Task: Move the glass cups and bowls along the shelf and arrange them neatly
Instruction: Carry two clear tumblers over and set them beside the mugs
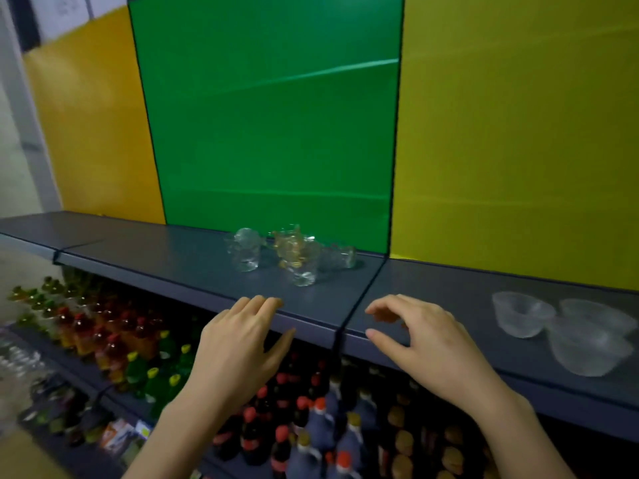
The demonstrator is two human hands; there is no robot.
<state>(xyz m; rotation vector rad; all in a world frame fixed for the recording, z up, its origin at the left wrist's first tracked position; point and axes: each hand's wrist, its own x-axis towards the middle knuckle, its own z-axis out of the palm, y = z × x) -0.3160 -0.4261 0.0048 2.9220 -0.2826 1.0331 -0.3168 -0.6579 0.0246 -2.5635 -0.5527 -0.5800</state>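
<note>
Several clear glass cups stand in a loose cluster on the grey shelf (pixel 166 257) before the green panel: one at the left (pixel 244 250), a gold-tinted one (pixel 292 248), one in front (pixel 304 273) and one lying on its side (pixel 340 259). Three frosted glass bowls (pixel 520 314) (pixel 594 314) (pixel 584 349) sit grouped on the shelf at the right. My left hand (pixel 238 344) hovers at the shelf's front edge, fingers spread, holding nothing. My right hand (pixel 425 340) is over the shelf just right of the seam, fingers curled apart, empty.
Green (pixel 269 126) and yellow (pixel 511 133) back panels rise behind the shelf. A dark seam (pixel 363 295) splits the shelf between my hands. Below are lower shelves packed with bottles, red-capped (pixel 103 337), green (pixel 155 371) and dark ones (pixel 311 426).
</note>
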